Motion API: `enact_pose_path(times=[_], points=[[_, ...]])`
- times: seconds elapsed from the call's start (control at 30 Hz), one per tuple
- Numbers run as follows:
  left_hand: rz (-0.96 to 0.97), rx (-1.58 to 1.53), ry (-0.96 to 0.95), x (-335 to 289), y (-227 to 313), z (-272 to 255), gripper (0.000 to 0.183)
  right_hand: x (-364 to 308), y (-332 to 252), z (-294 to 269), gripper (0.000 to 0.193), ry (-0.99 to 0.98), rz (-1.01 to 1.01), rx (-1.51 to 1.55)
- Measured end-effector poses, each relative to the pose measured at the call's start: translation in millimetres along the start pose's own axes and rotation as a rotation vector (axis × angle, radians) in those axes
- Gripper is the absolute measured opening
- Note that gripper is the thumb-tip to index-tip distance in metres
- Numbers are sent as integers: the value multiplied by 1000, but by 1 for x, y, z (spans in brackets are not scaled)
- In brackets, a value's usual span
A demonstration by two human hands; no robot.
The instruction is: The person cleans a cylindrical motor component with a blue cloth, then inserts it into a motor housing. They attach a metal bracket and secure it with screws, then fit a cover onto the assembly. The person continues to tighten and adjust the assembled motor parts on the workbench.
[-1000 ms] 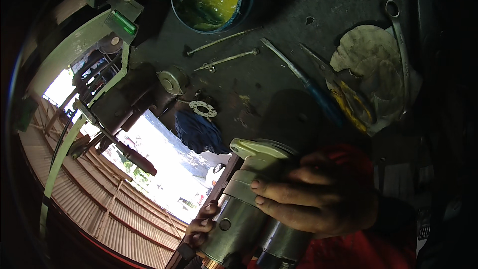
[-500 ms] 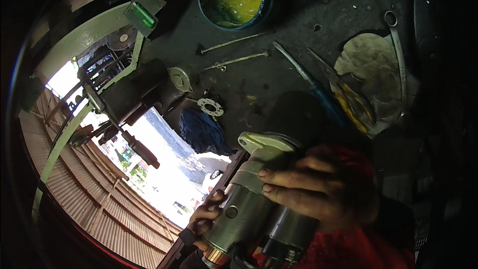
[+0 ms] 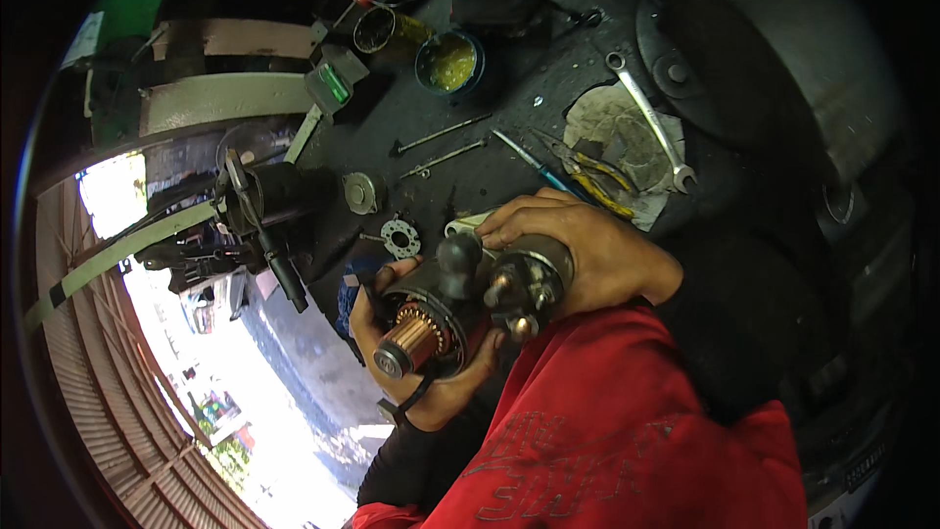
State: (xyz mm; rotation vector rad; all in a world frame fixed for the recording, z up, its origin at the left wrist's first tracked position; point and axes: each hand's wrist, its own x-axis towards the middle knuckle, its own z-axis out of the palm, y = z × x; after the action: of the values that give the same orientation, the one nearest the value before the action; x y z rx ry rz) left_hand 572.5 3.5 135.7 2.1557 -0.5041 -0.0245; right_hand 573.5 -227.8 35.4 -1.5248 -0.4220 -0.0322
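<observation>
A starter motor (image 3: pixel 423 292) is held in both hands above the near side of the bench, tilted so its open end shows. From that end sticks a copper commutator (image 3: pixel 411 341), and beside it sit the solenoid's terminals (image 3: pixel 519 299). My left hand (image 3: pixel 446 400) wraps round the motor body near the open end, thumb on one side and fingers on the other. Closed over the solenoid's side is my right hand (image 3: pixel 612 257). Just beyond lie a round perforated plate (image 3: pixel 389 234) and a metal end cap (image 3: pixel 361 194).
Farther back lie two long bolts (image 3: pixel 448 133), a blue screwdriver (image 3: pixel 540 165), yellow-handled pliers (image 3: pixel 595 174) and a combination wrench (image 3: pixel 648 116) on a stained pad (image 3: pixel 587 120). A grease tub (image 3: pixel 421 69) stands behind them. At the left is a bench vise (image 3: pixel 264 220); blue cloth (image 3: pixel 347 296) lies nearby.
The starter motor has been tipped so its commutator end now faces up toward me. My right hand has shifted to the solenoid's outer side. The view has moved back, showing more bench.
</observation>
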Motion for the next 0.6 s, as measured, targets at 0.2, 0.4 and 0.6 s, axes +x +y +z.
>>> enact_pose_path(times=[0.2,0.4,0.6], points=[[30,-310,66,-5,-25,4,140,-12,-20,13,88,122,132,-176],[1,-361,-227,10,-53,-8,86,-47,-34,65,114,555,16,-560],[61,-292,-288,17,-51,-13,78,-74,-32,132,62,847,-17,-747]])
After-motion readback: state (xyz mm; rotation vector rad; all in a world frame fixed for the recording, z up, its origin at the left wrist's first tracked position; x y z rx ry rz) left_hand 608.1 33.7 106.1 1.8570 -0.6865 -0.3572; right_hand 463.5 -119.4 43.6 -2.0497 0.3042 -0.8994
